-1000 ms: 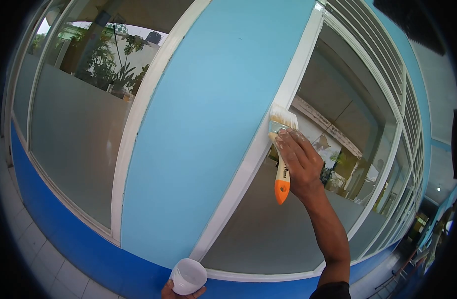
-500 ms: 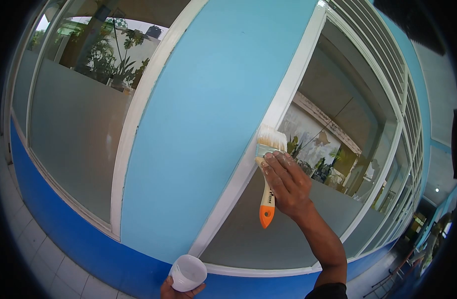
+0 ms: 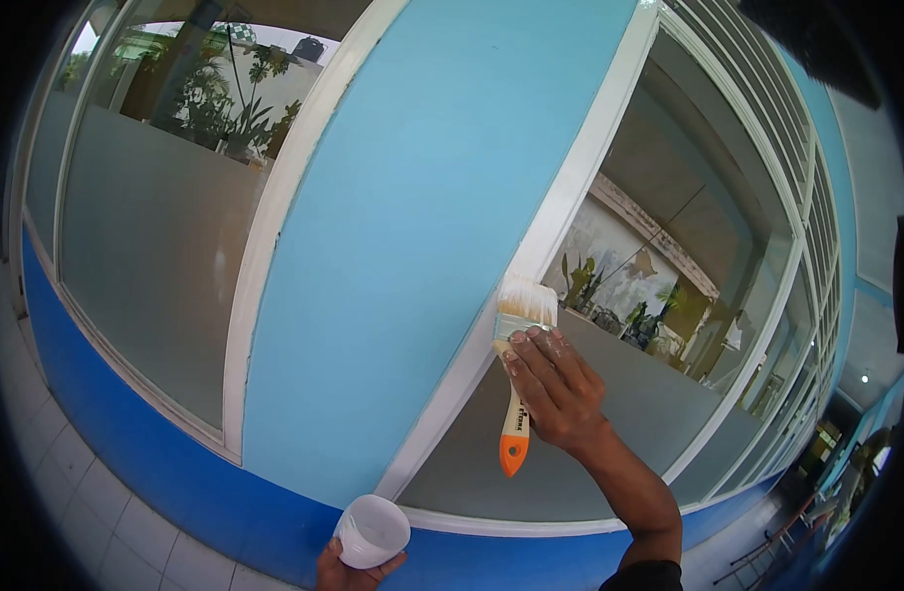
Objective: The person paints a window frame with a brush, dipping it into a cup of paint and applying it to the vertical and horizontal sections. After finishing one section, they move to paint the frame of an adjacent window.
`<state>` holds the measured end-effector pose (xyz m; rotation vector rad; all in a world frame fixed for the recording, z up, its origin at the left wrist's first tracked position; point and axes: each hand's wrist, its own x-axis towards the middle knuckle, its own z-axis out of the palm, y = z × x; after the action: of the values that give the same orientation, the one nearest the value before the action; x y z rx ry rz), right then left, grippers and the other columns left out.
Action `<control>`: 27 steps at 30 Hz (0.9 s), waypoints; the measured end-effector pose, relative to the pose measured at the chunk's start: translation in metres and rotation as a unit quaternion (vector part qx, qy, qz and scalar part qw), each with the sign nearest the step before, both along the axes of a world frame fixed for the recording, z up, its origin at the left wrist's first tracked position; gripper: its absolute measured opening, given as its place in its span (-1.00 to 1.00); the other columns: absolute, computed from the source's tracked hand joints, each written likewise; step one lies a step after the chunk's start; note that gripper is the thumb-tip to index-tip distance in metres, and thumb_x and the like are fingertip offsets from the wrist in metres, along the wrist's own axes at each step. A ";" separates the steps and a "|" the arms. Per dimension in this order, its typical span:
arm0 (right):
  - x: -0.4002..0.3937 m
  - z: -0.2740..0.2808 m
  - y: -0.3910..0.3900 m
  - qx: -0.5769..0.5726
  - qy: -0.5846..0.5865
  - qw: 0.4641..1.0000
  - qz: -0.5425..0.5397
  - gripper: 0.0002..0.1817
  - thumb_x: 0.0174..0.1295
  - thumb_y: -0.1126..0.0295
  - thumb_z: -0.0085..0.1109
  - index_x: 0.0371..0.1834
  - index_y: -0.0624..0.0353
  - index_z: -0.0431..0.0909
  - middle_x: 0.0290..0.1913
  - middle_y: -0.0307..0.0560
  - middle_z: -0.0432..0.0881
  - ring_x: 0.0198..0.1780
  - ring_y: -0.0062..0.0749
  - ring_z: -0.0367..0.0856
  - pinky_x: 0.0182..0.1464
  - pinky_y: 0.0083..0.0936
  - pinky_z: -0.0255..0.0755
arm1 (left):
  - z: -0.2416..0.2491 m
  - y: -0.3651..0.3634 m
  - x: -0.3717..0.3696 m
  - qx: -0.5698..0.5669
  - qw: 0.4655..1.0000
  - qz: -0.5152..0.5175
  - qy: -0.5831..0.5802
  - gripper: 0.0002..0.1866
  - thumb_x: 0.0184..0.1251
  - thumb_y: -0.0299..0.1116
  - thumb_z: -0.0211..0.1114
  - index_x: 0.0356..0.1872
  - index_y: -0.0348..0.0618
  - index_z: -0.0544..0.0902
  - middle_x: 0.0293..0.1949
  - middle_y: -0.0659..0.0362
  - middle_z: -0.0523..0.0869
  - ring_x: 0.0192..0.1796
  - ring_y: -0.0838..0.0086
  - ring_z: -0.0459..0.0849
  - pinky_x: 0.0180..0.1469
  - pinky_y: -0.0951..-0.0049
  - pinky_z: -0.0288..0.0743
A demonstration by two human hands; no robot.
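A wide brush (image 3: 513, 394) with an orange-tipped handle is gripped in my right hand (image 3: 560, 389), fingers pressed over its metal band. Its pale bristles, white at the ends, lie against the white window frame (image 3: 560, 212) between the light blue wall panel (image 3: 403, 217) and the right window. Low in the view, my left hand (image 3: 358, 571) holds a white cup (image 3: 374, 533) from below, with its fingers round the base. White stuff shows inside the cup. Paint marks are on the fingers of my right hand.
Another window (image 3: 152, 236) with a white frame stands on the left. A dark blue band (image 3: 176, 419) runs along the wall's lower part, above the tiled floor (image 3: 127, 522). Louvred slats (image 3: 757, 69) are at the upper right, and furniture stands far right.
My right hand and the brush have moved down and slightly left along the white frame. My left hand still holds the cup in nearly the same place. The view has shifted slightly.
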<state>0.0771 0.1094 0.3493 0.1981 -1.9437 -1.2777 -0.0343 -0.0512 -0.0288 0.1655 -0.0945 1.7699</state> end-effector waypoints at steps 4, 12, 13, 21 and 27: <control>0.001 -0.007 -0.001 -0.001 -0.007 1.000 -0.007 -0.77 0.24 0.42 0.36 -0.04 0.15 0.67 0.01 -0.02 0.78 0.12 -0.13 0.72 0.21 -0.16 0.63 | 0.000 -0.002 -0.001 0.010 1.000 0.005 0.002 -0.16 0.36 0.20 0.29 0.53 0.03 0.26 0.44 0.03 0.46 0.43 0.04 0.48 0.38 -0.27 0.44; 0.002 -0.020 -0.002 -0.004 -0.015 1.000 -0.016 -0.76 0.27 0.41 0.34 -0.02 0.14 0.66 0.02 -0.02 0.78 0.13 -0.13 0.71 0.21 -0.16 0.61 | 0.001 -0.004 -0.003 0.021 1.000 0.009 0.009 -0.18 0.38 0.20 0.26 0.54 0.02 0.25 0.44 0.02 0.46 0.43 0.03 0.48 0.38 -0.26 0.44; 0.003 -0.021 -0.003 -0.005 -0.018 1.000 -0.020 -0.76 0.27 0.41 0.34 -0.02 0.14 0.66 0.02 -0.03 0.78 0.13 -0.13 0.71 0.21 -0.17 0.61 | 0.001 -0.004 -0.002 0.009 1.000 0.009 0.006 -0.17 0.38 0.20 0.25 0.54 0.01 0.24 0.44 0.02 0.46 0.43 0.03 0.48 0.38 -0.26 0.44; 0.007 -0.036 -0.014 -0.050 -0.051 0.997 -0.032 -0.74 0.25 0.40 0.36 -0.01 0.15 0.66 -0.01 -0.06 0.78 0.13 -0.16 0.71 0.19 -0.19 0.63 | -0.002 -0.008 -0.002 0.024 1.000 0.010 0.009 -0.17 0.39 0.18 0.26 0.54 0.00 0.24 0.44 0.01 0.45 0.43 0.03 0.48 0.38 -0.25 0.44; 0.032 -0.036 -0.047 -0.426 -0.076 0.891 0.135 -0.70 0.16 0.58 0.45 -0.07 0.24 0.58 -0.03 0.05 0.75 0.03 -0.19 0.75 0.12 -0.35 0.65 | 0.000 -0.011 -0.007 0.014 0.999 0.011 0.028 -0.08 0.27 0.19 0.35 0.55 0.00 0.20 0.46 -0.03 0.41 0.45 -0.04 0.43 0.43 -0.28 0.36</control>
<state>0.1088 0.0627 0.3135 0.1125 -2.3252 -0.1606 -0.0417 -0.0623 -0.0285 0.2383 -0.0775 1.7858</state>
